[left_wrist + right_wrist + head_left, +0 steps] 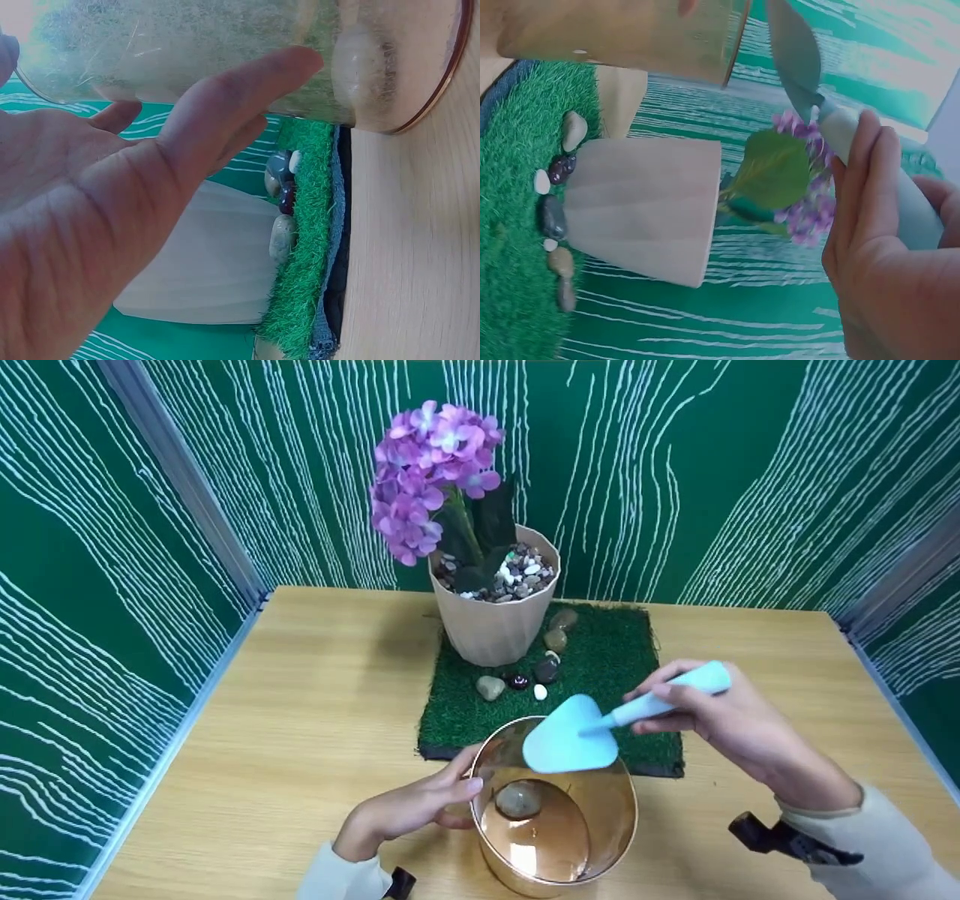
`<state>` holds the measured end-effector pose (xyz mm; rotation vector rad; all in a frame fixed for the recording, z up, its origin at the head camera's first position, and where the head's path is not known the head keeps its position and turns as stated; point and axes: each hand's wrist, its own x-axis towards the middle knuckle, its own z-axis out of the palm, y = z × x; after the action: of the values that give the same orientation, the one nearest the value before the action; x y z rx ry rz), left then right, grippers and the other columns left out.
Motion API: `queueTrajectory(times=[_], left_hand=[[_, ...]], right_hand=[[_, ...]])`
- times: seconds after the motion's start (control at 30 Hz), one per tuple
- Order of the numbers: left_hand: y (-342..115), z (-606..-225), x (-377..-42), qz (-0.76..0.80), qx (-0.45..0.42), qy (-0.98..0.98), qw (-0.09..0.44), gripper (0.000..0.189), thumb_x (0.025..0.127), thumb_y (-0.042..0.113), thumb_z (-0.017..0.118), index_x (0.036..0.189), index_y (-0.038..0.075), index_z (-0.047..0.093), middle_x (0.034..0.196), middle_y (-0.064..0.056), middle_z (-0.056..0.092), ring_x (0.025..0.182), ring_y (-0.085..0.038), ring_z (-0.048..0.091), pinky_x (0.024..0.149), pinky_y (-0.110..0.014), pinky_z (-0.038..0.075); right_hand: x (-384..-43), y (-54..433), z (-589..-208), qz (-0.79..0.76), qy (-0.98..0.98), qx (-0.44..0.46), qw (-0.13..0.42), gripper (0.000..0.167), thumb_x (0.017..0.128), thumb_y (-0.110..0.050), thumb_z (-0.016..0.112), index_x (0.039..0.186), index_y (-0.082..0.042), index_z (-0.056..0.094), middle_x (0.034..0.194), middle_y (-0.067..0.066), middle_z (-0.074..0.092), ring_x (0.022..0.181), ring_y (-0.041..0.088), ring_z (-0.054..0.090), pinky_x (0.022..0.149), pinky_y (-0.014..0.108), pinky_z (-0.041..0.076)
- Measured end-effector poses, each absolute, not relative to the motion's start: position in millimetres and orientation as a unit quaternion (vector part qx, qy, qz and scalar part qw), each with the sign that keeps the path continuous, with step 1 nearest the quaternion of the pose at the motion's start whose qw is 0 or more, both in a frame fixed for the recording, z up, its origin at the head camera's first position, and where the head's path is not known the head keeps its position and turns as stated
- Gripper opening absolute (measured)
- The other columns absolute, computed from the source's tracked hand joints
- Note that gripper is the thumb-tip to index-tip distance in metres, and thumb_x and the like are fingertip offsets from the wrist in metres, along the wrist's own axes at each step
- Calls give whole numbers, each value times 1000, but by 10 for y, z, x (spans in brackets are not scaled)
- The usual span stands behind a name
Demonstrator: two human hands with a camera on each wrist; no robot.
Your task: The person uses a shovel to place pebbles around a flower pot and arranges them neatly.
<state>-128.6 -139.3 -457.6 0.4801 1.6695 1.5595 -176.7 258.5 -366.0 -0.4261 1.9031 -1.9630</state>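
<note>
In the head view an amber see-through round container (628, 840) stands on the table, a grey stone (517, 799) on its bottom. My left hand (416, 806) holds its left side, thumb near the rim and other fingers partly hidden behind. The left wrist view shows that thumb (247, 86) against the wall. My right hand (731, 720) grips the handle of a light blue hand trowel (574, 739). The blade is over the container's far rim, pointing left, with nothing seen on it. The right wrist view shows the trowel blade (795, 56) beyond the container's rim.
Behind the container, a green artificial turf mat (607, 660) carries a beige plant pot (495, 626) filled with pebbles, with a purple flower (439, 472). Several stones, including a dark stone (547, 669), lie around the pot's base. Green white-lined panels (600, 472) enclose the wooden table (322, 682).
</note>
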Motion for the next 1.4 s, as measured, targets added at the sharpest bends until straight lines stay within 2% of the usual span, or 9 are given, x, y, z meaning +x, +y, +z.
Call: queueTrajectory(times=[0.2,0.27,0.47,0.63,0.7,0.87,1.03,1.2,1.4], left_hand=[[-1396,-4573,-1292,613,193,657,394,90,122,49,41,180,5,-11,189,-25,-13,175,-48,20,129,-59,49],[-1393,-4576,-1296,613,197,656,393,89,122,48,41,181,5,-11,190,-25,-11,175,-49,20,129,-59,49],[-1391,-4582,-1303,615,205,653,392,84,123,45,39,181,8,-9,190,-24,-7,175,-50,15,128,-62,50],[-1395,-4581,-1308,612,203,656,394,84,123,47,37,182,9,-9,190,-26,-3,175,-51,15,127,-64,50],[-1395,-4581,-1308,613,205,654,394,85,123,48,38,182,10,-8,190,-26,1,175,-51,15,127,-64,49],[-1392,-4579,-1303,616,209,650,393,84,123,48,39,182,10,-7,190,-26,5,175,-50,17,128,-63,48],[-1388,-4575,-1307,613,212,651,395,81,124,46,37,182,10,-8,190,-25,6,175,-50,20,129,-63,47],[-1386,-4568,-1308,612,207,650,399,81,123,46,36,182,12,-8,190,-25,5,175,-51,19,129,-64,47],[-1392,-4578,-1302,614,212,650,394,83,123,48,37,182,11,-9,191,-24,6,175,-50,19,128,-63,48]], right_hand=[[-1620,2374,-3648,-577,771,-239,122,19,112,6,62,120,12,78,115,-7,86,102,11,85,85,32,71],[-1591,2311,-3661,-547,786,-272,99,17,110,6,66,119,11,79,114,-6,86,99,7,83,84,30,71],[-1522,2135,-3727,-480,815,-317,71,14,104,3,76,115,0,85,109,16,85,88,4,71,77,22,65],[-1486,1972,-3818,-432,831,-349,41,14,99,1,84,112,-2,86,108,14,87,96,6,72,83,23,62],[-1475,1911,-3842,-411,835,-364,28,14,98,0,85,112,-3,86,107,12,88,97,8,76,86,25,64],[-1458,1780,-3873,-374,851,-367,39,15,97,0,85,111,-5,87,105,7,88,93,9,76,82,28,66],[-1446,1677,-3920,-333,868,-366,40,17,96,2,86,110,-7,86,105,3,87,95,14,78,86,36,69],[-1442,1596,-3977,-302,877,-371,46,16,94,1,89,108,-6,86,104,5,87,96,20,80,88,45,71],[-1440,1543,-3995,-299,876,-371,73,15,95,1,88,109,-4,87,107,7,87,97,20,79,91,49,71]])
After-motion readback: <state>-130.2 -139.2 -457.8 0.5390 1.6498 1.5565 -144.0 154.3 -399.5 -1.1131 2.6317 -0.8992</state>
